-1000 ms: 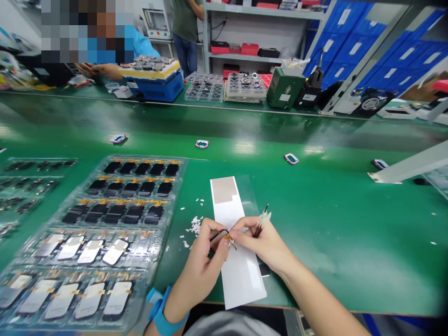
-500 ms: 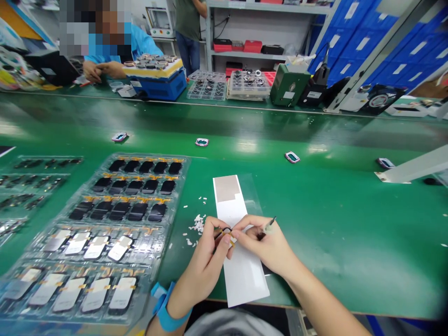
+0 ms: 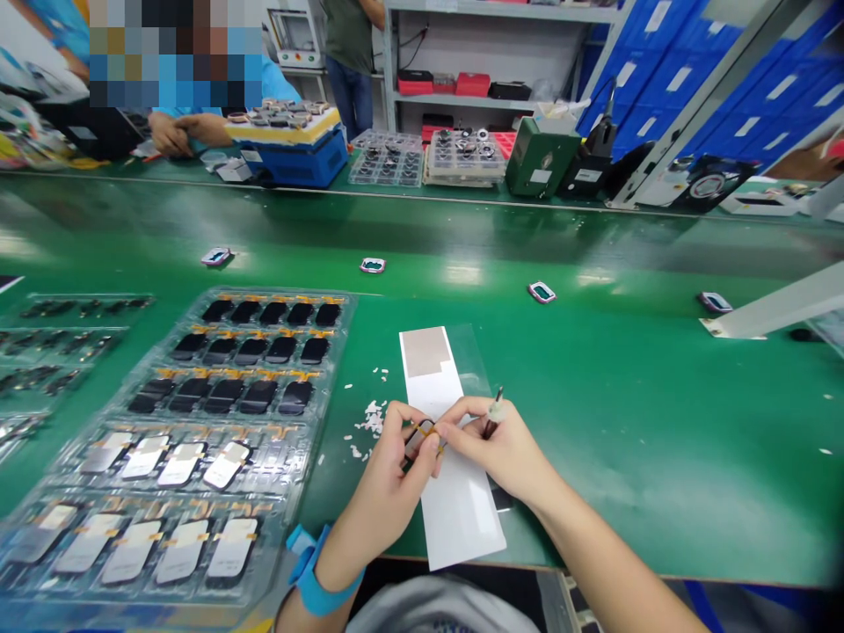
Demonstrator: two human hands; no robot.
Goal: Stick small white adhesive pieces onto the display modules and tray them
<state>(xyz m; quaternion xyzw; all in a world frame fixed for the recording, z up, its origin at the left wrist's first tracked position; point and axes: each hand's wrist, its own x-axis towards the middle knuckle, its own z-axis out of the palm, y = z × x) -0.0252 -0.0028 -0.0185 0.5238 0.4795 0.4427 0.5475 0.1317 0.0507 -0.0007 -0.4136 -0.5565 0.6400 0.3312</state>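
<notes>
My left hand [image 3: 389,479] pinches a small dark screen part with an orange flex strip [image 3: 422,435] over a long white paper strip [image 3: 454,505]. My right hand [image 3: 505,448] is closed too: its fingertips touch the orange flex, and it holds a thin tweezer-like tool [image 3: 493,411] whose tip points up. A blue band circles my left wrist. Both hands meet just above the strip near the table's front edge.
A clear tray [image 3: 191,440] of several dark and silvery screen parts lies to the left; small white scraps [image 3: 369,422] lie beside the strip. Several small framed parts [image 3: 542,293] sit on the green belt. Across it, another person's hands [image 3: 175,134], a blue box, trays and shelves.
My hands stayed over the strip. The part between my fingers turned a little, and the tool in my right hand tipped down and then back up.
</notes>
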